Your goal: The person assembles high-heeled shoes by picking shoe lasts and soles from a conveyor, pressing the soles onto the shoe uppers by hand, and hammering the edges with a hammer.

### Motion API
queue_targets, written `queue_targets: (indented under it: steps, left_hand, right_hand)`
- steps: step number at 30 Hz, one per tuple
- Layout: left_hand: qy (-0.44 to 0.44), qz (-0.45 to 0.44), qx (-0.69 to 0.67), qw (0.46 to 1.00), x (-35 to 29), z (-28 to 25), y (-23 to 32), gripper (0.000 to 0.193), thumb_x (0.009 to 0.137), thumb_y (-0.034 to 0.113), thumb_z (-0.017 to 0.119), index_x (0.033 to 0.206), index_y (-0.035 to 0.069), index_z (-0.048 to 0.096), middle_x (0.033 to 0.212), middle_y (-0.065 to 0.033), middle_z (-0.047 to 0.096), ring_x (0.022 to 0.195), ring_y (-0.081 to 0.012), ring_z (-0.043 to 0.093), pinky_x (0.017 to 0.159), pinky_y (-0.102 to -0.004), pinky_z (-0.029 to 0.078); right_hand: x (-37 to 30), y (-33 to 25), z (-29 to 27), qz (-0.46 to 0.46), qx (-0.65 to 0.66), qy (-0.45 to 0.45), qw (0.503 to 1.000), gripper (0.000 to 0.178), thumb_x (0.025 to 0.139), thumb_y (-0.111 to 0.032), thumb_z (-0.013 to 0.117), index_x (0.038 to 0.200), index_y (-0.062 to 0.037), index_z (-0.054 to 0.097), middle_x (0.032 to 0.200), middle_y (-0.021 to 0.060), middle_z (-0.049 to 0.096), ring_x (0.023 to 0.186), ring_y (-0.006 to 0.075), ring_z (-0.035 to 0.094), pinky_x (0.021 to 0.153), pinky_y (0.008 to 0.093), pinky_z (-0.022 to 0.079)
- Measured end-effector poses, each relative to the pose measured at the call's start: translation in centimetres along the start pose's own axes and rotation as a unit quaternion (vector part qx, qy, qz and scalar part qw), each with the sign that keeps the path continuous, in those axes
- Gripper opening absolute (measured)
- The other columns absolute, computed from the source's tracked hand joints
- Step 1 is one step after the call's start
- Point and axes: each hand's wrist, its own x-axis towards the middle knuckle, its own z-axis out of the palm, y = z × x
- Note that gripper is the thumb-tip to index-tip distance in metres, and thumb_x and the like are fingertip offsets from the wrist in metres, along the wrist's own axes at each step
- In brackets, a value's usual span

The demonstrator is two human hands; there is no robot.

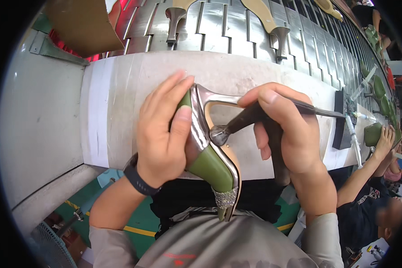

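Gripping an olive-green high-heeled shoe with a silver metallic sole edge and glittery heel [210, 165], the left hand [163, 134] wraps around its upper, fingers over the toe end and thumb pressed along the side; the shoe is held above the near edge of the pale grey tabletop [120, 98], sole turned up, its heel pointing down toward the person's grey shirt; the right hand [290, 134] is clenched around a dark-handled brush with a slim dark shaft [263, 114], whose rounded tip touches the sole near the shoe's arch; a dark band sits on the left wrist [138, 178]; beyond the tabletop runs a conveyor of silver metal slats [236, 27] carrying tan soles with metallic heels [272, 22]; a brown cardboard sheet [82, 22] lies at the upper left; to the right, another person's hand [384, 138] holds a similar green shoe [373, 133], with more green shoes [379, 87] lined along the conveyor's far right; a black block [341, 120] stands on the tabletop just beside white syringe-like applicators [353, 134].
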Motion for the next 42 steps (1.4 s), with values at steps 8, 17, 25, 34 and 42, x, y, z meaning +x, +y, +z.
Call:
queue_targets:
  steps: [8,17,25,34,42]
  left_hand:
    - [-0.078,-0.002,-0.003,0.997,1.0,-0.2,-0.7,0.04,0.103,0.014,0.048,0.133,-0.001,0.071,0.146,-0.026,0.06,0.129,-0.0398,0.06,0.113,-0.0462,0.043]
    - [-0.013,-0.038,-0.025,0.999,0.9,0.2,-0.9,0.031,0.096,0.017,0.061,0.121,0.008,0.077,0.137,-0.0196,0.067,0.122,-0.0381,0.062,0.106,-0.0471,0.043]
    - [-0.001,-0.018,-0.008,1.0,0.6,0.2,-0.4,0.031,0.096,0.016,0.061,0.121,0.009,0.077,0.137,-0.0182,0.068,0.122,-0.0379,0.063,0.106,-0.0464,0.044]
    - [-0.057,0.211,0.159,0.963,0.2,-1.1,1.9,0.043,0.107,0.036,0.049,0.122,0.006,0.076,0.14,-0.018,0.068,0.14,-0.0406,0.057,0.124,-0.0633,0.026]
    - [-0.051,0.188,0.097,0.976,-1.8,0.1,2.3,0.04,0.106,0.032,0.047,0.103,0.007,0.077,0.121,-0.009,0.076,0.13,-0.0358,0.064,0.123,-0.061,0.03]
  right_hand:
    - [1.5,-1.1,1.0,-0.028,-0.033,0.018,0.999,0.038,0.104,-0.032,0.064,0.099,0.0044,0.075,0.06,0.0056,0.062,0.046,0.0097,0.054,0.045,0.025,0.043]
    - [2.5,-1.5,-0.5,0.02,-0.052,-0.09,0.994,0.037,0.101,-0.031,0.066,0.098,0.0046,0.074,0.058,0.0045,0.06,0.046,0.0106,0.055,0.044,0.0256,0.043]
    - [2.7,-3.2,-0.4,0.011,-0.124,-0.144,0.982,0.035,0.098,-0.031,0.066,0.095,0.0028,0.076,0.057,0.0038,0.059,0.046,0.0096,0.054,0.046,0.0254,0.043]
    - [-3.8,4.8,-1.8,-0.091,0.01,0.023,0.996,0.03,0.104,-0.027,0.068,0.11,0.0019,0.074,0.064,0.0047,0.064,0.051,0.0093,0.058,0.049,0.0242,0.047]
    - [-14.3,4.5,-2.1,-0.378,0.244,0.148,0.881,0.048,0.107,-0.041,0.056,0.126,0.0028,0.059,0.07,0.0059,0.068,0.059,0.0144,0.064,0.06,0.0278,0.056]
